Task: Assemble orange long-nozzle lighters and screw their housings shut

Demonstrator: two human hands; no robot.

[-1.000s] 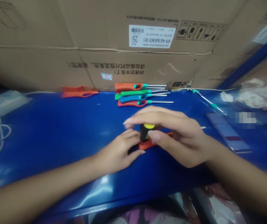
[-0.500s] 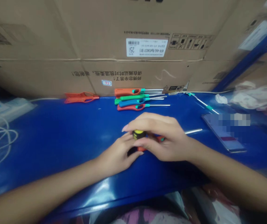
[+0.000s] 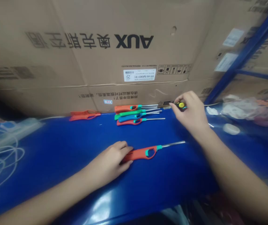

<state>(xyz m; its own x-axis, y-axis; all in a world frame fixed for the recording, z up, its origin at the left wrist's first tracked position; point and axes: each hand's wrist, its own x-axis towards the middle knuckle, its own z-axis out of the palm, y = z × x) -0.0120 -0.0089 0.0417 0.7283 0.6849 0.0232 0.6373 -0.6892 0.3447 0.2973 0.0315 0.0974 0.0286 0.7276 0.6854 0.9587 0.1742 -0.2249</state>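
Note:
My left hand (image 3: pixel 117 157) grips the handle end of an orange lighter (image 3: pixel 138 153) lying on the blue table, its metal tube pointing right. Farther right and back, my right hand (image 3: pixel 192 112) is closed on a black-and-yellow screwdriver (image 3: pixel 181 105), near the cardboard. Only part of the screwdriver shows between the fingers. Several long lighters in orange, green, blue and red lie side by side behind, the red one (image 3: pixel 129 122) nearest. Orange handle shells (image 3: pixel 84 115) rest to their left by the box.
A large cardboard box (image 3: pixel 89 68) stands along the back of the blue table (image 3: pixel 73 140). White cable (image 3: pixel 2 162) lies coiled at left beside a plastic bag. At right are plastic bags (image 3: pixel 241 107), a white oval object (image 3: pixel 231 129) and a blue metal frame (image 3: pixel 239 59).
My right hand has lifted away from the lighter to the back right, carrying the screwdriver. My left hand stays on the lighter. The view has tilted up, and the phone is no longer visible.

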